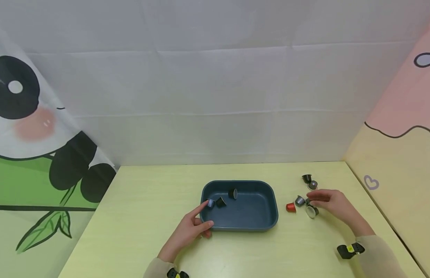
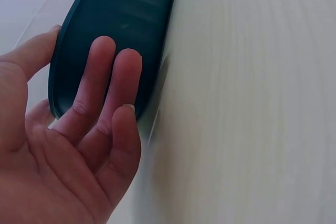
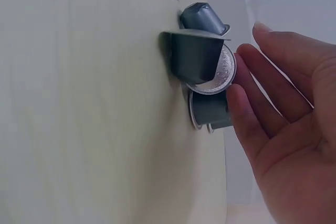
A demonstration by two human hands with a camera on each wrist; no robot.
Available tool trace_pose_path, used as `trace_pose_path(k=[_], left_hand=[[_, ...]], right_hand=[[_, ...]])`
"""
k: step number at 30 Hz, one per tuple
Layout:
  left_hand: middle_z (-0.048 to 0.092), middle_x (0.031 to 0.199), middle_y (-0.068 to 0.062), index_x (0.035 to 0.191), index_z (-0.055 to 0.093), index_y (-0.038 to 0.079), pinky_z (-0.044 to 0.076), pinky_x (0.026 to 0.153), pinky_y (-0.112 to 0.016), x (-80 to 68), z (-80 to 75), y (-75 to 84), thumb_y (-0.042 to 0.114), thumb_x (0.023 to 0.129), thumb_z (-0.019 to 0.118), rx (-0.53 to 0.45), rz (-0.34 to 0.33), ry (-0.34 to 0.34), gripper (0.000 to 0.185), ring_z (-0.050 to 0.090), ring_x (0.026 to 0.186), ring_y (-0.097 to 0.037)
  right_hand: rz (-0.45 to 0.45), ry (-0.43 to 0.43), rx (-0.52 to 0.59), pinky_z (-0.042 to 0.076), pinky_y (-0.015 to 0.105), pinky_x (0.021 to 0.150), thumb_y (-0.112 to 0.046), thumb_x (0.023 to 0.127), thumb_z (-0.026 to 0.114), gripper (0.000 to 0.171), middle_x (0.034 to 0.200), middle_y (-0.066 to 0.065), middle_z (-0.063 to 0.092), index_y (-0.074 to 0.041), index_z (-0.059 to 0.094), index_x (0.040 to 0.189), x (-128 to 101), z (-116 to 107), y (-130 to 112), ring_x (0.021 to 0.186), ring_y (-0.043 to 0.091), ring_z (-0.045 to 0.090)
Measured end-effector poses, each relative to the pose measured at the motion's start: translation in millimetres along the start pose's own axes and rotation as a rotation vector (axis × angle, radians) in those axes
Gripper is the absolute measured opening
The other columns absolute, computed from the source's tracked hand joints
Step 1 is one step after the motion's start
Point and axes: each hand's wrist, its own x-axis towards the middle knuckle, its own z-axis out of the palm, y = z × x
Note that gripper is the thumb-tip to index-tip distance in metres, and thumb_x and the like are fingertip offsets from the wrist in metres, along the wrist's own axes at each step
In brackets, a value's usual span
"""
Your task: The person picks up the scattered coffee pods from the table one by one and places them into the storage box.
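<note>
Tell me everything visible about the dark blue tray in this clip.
The dark blue tray is a shallow rectangular dish with rounded corners and a raised rim, matte like plastic. It sits flat on the pale yellow-green table, near the middle. Three small capsules lie inside toward its far left part. The left hand rests against its near left corner, fingers straight on the outer wall. The right hand is apart from it.
</note>
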Motion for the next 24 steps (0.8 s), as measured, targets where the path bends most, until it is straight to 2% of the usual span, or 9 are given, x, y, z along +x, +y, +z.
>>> trace_pose_path(k=[8,10,13,16,20,24], left_hand=[[0.069,0.074,-0.022,0.158,0.030,0.015,0.043,0.054,-0.028,0.5,-1.0,0.3,0.016,0.095,0.071,-0.001,-0.005,0.003,0.075,0.071,0.073,-0.042],[0.069,0.074,-0.022,0.158,0.030,0.015,0.042,0.053,-0.028,0.5,-1.0,0.2,0.016,0.095,0.071,0.000,-0.009,0.006,0.075,0.071,0.072,-0.042],[0.069,0.074,-0.022,0.158,0.031,0.016,0.042,0.053,-0.028,0.1,-0.7,0.6,0.017,0.095,0.071,0.002,-0.013,0.011,0.075,0.071,0.072,-0.041],[0.069,0.074,-0.022,0.158,0.030,0.015,0.041,0.053,-0.028,0.3,-0.2,0.6,0.016,0.095,0.071,-0.001,-0.009,0.009,0.075,0.071,0.072,-0.042],[0.069,0.074,-0.022,0.158,0.031,0.015,0.041,0.053,-0.027,0.4,0.3,1.2,0.016,0.094,0.071,-0.001,-0.011,0.006,0.075,0.071,0.072,-0.041],[0.069,0.074,-0.022,0.158,0.031,0.015,0.041,0.052,-0.027,0.3,0.7,1.7,0.017,0.094,0.071,-0.002,-0.015,0.004,0.075,0.071,0.072,-0.040]], right_hand=[[0.043,0.032,-0.015,0.050,0.021,0.081,-0.020,0.092,0.074,0.038,0.120,0.017,0.069,0.000,0.068,0.124,-15,-2,5,0.101,0.009,0.067],[0.067,0.042,-0.029,0.049,0.021,0.081,-0.022,0.091,0.075,0.039,0.124,0.018,0.066,-0.002,0.068,0.124,-17,-1,7,0.103,0.013,0.067],[0.087,0.051,-0.056,0.050,0.022,0.079,-0.022,0.090,0.076,0.038,0.129,0.022,0.062,-0.002,0.070,0.122,-18,3,10,0.105,0.027,0.068],[0.077,0.049,-0.086,0.052,0.023,0.076,-0.020,0.090,0.076,0.036,0.128,0.024,0.062,-0.001,0.070,0.120,-18,7,14,0.105,0.035,0.067],[0.062,0.051,-0.091,0.053,0.023,0.073,-0.017,0.089,0.077,0.035,0.122,0.023,0.066,0.000,0.070,0.119,-17,11,20,0.103,0.036,0.068],[0.040,0.040,-0.078,0.054,0.024,0.074,-0.014,0.089,0.077,0.037,0.124,0.026,0.063,0.001,0.069,0.121,-14,12,21,0.103,0.038,0.067]])
